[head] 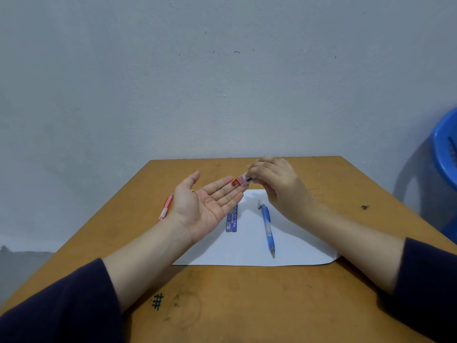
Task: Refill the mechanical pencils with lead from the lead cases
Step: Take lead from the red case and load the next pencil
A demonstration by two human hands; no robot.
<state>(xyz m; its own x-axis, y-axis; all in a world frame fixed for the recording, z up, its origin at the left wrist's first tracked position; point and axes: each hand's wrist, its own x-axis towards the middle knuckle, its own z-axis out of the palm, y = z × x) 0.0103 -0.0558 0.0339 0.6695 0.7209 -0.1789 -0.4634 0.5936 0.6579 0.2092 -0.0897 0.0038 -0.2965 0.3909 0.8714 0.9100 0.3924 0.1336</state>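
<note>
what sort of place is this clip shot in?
Probably a plain study corner at home or in a classroom: a scuffed, ink-marked brown wooden table pushed against a bare grey-white wall, with a blue plastic chair beside it.

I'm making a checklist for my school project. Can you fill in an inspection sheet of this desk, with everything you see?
Surface: wooden table, scuffed, with a hash mark; white paper on it.
Job's things: blue pencil and blue lead case lie on the paper; pink pencil on the bare table, partly behind the left hand.
Clutter: nothing seen.
Grippers: left hand open, palm up; right hand pinches a red-capped lead case over the left fingertips.
Cables: nothing seen.
Surroundings: grey wall; blue chair at right.
</note>
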